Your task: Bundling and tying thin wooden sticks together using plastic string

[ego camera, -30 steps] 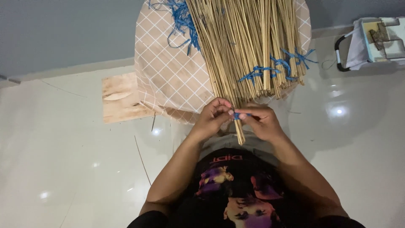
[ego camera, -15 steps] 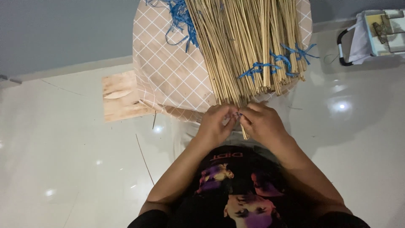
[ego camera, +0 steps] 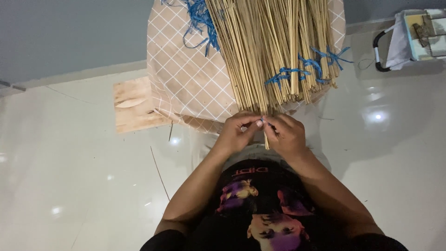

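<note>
Pinching a thin blue strip point(ego camera: 263, 122) between left hand point(ego camera: 237, 132) and right hand point(ego camera: 285, 135), apparently around one bamboo stick point(ego camera: 266, 139) at the near edge of the checked cloth point(ego camera: 195, 88). Could slip loose under uneven tension, scattering the stick pile point(ego camera: 274, 46).

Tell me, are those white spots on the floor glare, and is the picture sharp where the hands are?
In the head view, yes: the glossy white floor mirrors lamps as bright spots, strongest right of the sticks. The left hand and right hand look fairly sharp, casting a soft shadow rightward; straight edges bow slightly toward the frame's borders.
</note>
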